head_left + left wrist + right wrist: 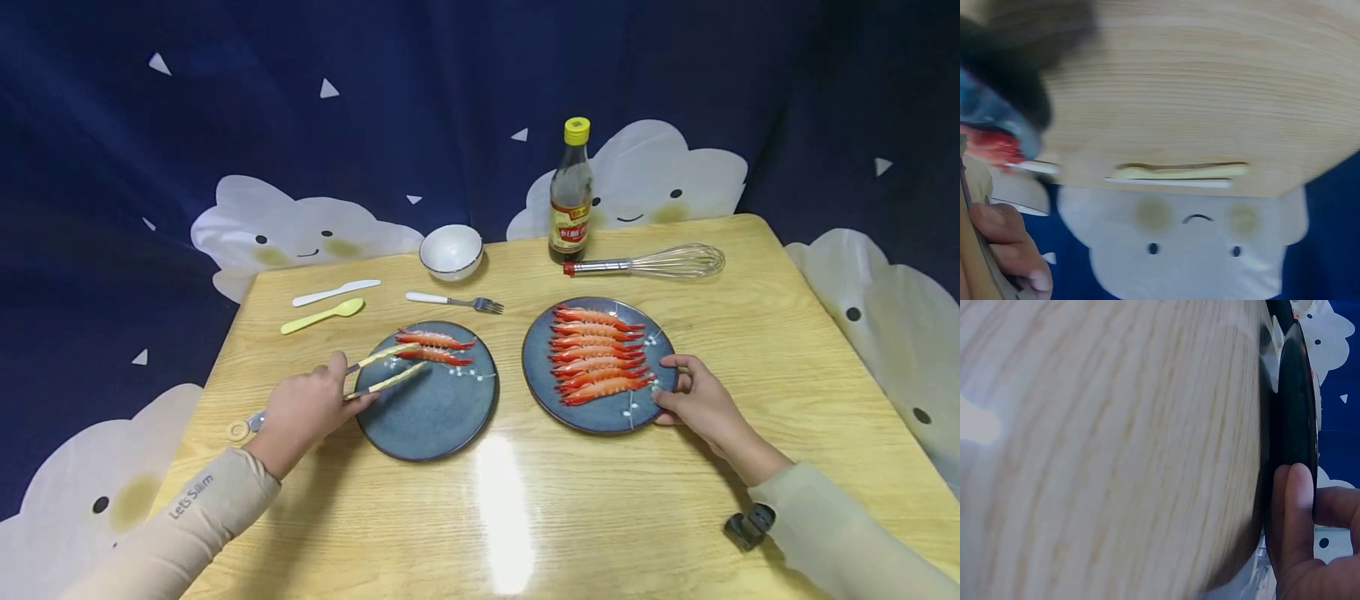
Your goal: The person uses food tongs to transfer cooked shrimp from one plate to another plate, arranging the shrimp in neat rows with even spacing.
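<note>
My left hand grips a pair of tongs with beige arms. Their spread tips reach over the left dark blue plate, the upper tip at two red shrimp that lie near its far side. At the right plate, which bears a column of several shrimp, my right hand holds the right rim. In the right wrist view, fingers lie against the plate's underside with the thumb on the other side. The left wrist view shows fingers around the tongs.
Behind the plates lie a white knife, a yellow spoon and a fork. A white bowl, a yellow-capped bottle and a whisk stand or lie along the table's back edge, before a dark blue curtain.
</note>
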A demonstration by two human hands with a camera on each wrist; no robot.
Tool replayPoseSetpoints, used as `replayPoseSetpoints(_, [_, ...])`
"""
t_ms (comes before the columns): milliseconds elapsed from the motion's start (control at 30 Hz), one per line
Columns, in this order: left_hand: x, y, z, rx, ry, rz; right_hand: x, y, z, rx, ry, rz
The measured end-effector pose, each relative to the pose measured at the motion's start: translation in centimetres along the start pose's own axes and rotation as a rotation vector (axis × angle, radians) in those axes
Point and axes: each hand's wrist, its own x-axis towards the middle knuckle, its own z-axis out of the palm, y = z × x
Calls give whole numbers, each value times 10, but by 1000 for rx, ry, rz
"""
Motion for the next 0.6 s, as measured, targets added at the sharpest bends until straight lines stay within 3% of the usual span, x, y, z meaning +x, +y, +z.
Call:
replayPoseSetpoints(233, [-3, -19, 8, -7, -42, -31, 0, 0, 1, 17, 3, 11])
replayPoseSetpoints(467, [0, -25, 5, -82, -172, -9, 1, 0, -1, 13, -11, 0])
replayPoseSetpoints(600, [1, -26, 4, -79, -149, 44, 1, 1, -1, 13, -7, -1])
